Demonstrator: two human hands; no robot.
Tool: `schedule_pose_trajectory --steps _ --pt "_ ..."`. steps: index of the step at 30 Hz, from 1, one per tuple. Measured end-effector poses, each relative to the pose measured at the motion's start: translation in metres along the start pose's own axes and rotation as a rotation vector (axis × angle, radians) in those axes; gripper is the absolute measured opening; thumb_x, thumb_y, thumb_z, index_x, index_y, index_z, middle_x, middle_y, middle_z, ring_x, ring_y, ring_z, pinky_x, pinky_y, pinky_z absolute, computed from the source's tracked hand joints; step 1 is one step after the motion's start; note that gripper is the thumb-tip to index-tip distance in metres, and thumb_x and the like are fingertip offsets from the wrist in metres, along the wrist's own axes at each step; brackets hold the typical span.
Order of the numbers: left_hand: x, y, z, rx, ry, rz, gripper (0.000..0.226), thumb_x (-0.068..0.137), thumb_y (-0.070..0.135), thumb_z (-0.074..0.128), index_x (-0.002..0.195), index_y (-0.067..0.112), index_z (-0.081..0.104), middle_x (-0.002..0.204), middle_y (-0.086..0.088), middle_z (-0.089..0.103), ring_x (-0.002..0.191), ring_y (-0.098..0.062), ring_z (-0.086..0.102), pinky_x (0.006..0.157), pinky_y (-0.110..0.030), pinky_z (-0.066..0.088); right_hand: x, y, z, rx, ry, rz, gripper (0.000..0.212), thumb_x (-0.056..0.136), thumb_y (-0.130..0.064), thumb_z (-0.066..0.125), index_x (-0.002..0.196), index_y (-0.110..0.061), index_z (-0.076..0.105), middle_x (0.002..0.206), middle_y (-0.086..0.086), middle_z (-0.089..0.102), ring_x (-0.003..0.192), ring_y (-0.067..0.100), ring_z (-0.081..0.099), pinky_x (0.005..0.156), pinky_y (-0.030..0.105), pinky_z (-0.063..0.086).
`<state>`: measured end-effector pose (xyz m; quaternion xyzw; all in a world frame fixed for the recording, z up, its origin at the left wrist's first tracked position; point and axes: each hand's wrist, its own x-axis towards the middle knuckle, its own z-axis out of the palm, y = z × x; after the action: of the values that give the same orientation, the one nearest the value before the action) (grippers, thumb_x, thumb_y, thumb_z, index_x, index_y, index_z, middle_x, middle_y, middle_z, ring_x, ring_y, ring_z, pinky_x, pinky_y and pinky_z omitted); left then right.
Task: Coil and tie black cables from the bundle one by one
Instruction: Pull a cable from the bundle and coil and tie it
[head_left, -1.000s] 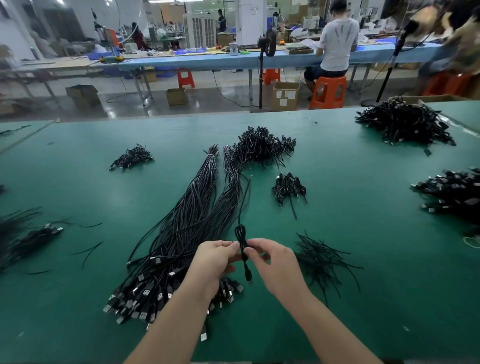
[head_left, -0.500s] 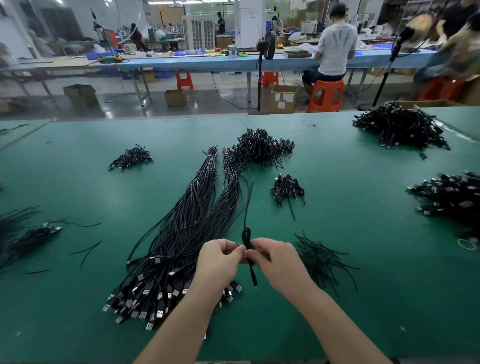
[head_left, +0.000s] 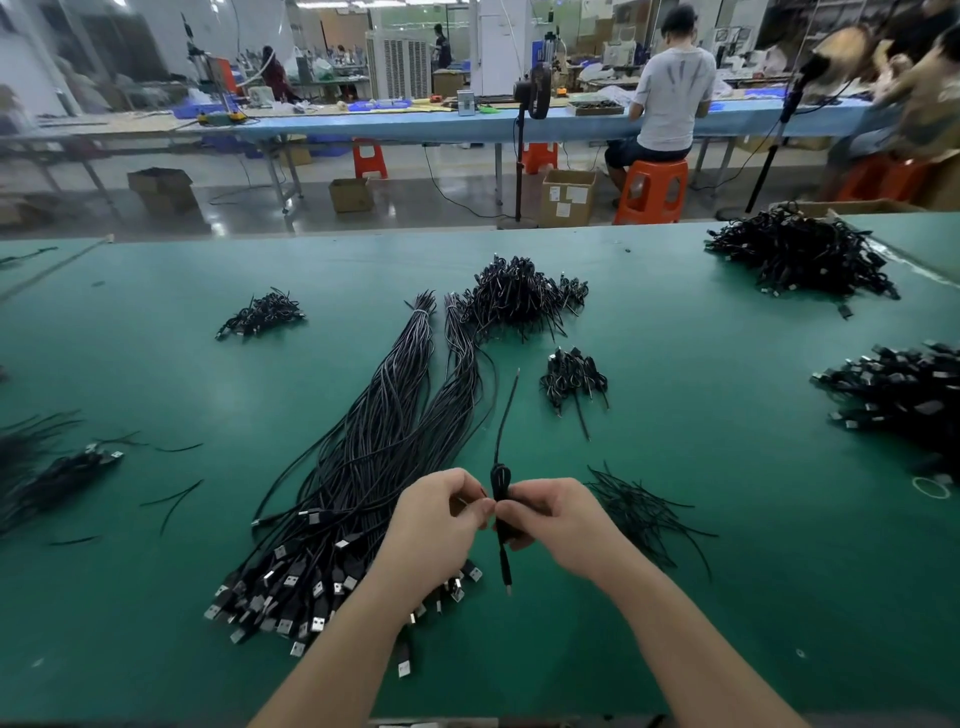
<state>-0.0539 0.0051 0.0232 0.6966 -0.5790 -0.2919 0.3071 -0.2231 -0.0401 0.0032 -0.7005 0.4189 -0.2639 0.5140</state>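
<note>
A long bundle of black USB cables (head_left: 363, 467) lies on the green table (head_left: 753, 597), plugs fanned out near me. Both my hands hold one black cable (head_left: 502, 480) folded into a narrow coil above the table. My left hand (head_left: 439, 519) pinches the coil from the left and my right hand (head_left: 558, 519) grips it from the right. One loose end of the cable runs away from me toward the far side, and a short plug end hangs below my fingers. A heap of thin black ties (head_left: 639, 512) lies just right of my right hand.
Small piles of coiled cables sit at the centre back (head_left: 519, 296), centre right (head_left: 571, 376) and back left (head_left: 262, 314). Larger heaps lie at the far right (head_left: 800, 254) and right edge (head_left: 898, 395). More cables lie at the left edge (head_left: 57, 478). A person sits beyond the table.
The loose tail of the cable has shortened as more of it went into the coil. My hands have closed in on the coil and stay at the same spot.
</note>
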Motion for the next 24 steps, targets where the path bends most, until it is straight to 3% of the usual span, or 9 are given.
schedule_pose_trajectory --steps 3,6,10,16,20,24 --pt "-0.003 0.002 0.001 0.033 0.019 0.043 0.015 0.094 0.018 0.068 0.081 0.025 0.066 0.072 0.010 0.071 0.068 -0.001 0.066 0.069 -0.026 0.057 0.001 -0.001 0.001 0.057 -0.021 0.023 0.021 0.099 -0.016 0.060 0.084 -0.023 0.073 0.073 -0.005 0.072 0.073 0.017 0.073 0.076 0.036 0.062" --pt "-0.005 0.002 0.003 0.055 0.033 0.074 0.015 0.096 0.013 0.064 0.083 0.020 0.063 0.072 0.007 0.070 0.066 0.002 0.066 0.070 -0.032 0.057 0.002 0.000 0.001 0.062 -0.043 0.046 0.020 0.101 -0.014 0.057 0.087 -0.017 0.071 0.076 -0.001 0.072 0.073 0.021 0.074 0.076 0.037 0.062" --pt "-0.006 0.000 0.004 0.148 0.032 0.120 0.014 0.097 0.015 0.062 0.085 0.021 0.060 0.076 0.009 0.063 0.073 -0.013 0.060 0.073 -0.040 0.053 0.001 0.002 0.004 0.104 -0.084 0.103 0.021 0.102 -0.016 0.055 0.088 -0.011 0.069 0.077 0.004 0.074 0.078 0.025 0.076 0.077 0.036 0.062" --pt "-0.005 -0.001 0.004 0.159 0.053 0.196 0.012 0.097 0.014 0.061 0.087 0.020 0.060 0.082 0.011 0.062 0.080 -0.013 0.060 0.076 -0.041 0.053 0.001 0.007 0.006 0.281 -0.096 0.198 0.025 0.101 -0.023 0.059 0.091 -0.002 0.069 0.072 0.010 0.071 0.066 0.027 0.072 0.064 0.034 0.060" --pt "-0.005 -0.003 0.008 0.269 0.196 0.435 0.017 0.091 0.006 0.068 0.083 0.019 0.059 0.081 0.012 0.060 0.066 -0.014 0.054 0.062 -0.035 0.049 0.003 0.004 0.004 0.599 -0.191 0.379 0.024 0.100 -0.026 0.057 0.088 -0.006 0.063 0.067 0.009 0.061 0.054 0.021 0.059 0.052 0.031 0.052" --pt "-0.002 -0.008 0.008 0.462 0.287 0.655 0.025 0.077 -0.006 0.076 0.080 0.016 0.064 0.079 0.009 0.063 0.055 -0.019 0.047 0.056 -0.029 0.044 0.005 0.001 0.002 0.683 -0.233 0.492 0.027 0.100 -0.032 0.055 0.085 -0.011 0.060 0.067 0.003 0.055 0.052 0.016 0.049 0.044 0.027 0.044"
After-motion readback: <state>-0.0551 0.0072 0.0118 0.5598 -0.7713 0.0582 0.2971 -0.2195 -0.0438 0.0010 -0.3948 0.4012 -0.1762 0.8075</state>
